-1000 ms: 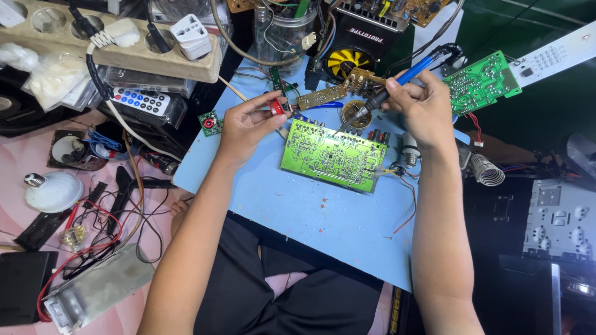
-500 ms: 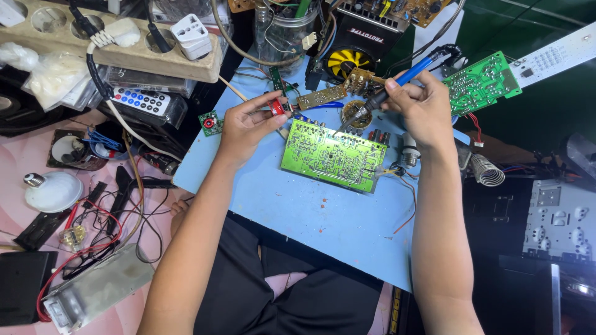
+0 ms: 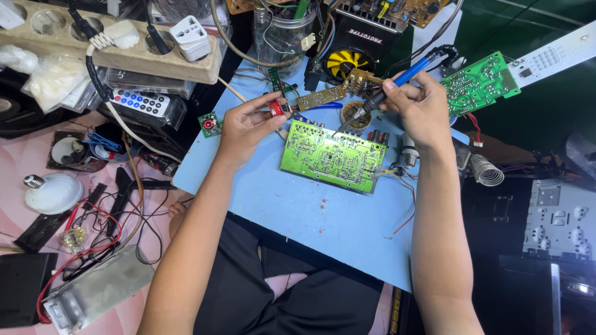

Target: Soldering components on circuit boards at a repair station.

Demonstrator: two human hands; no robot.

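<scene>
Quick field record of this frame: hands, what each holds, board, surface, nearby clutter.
left hand: pinches a small red part at the board's upper left edge
right hand: grips blue-handled soldering iron, tip down toward the board
green circuit board: flat, solder side up
blue mat: under the board
nearby: second green board, remote control, power strip, light bulb

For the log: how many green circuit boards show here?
3, maybe more hidden in the clutter: a large green board on the blue mat between the hands; a green board upper right, beyond the right hand; a small green board beside the left hand.
</scene>
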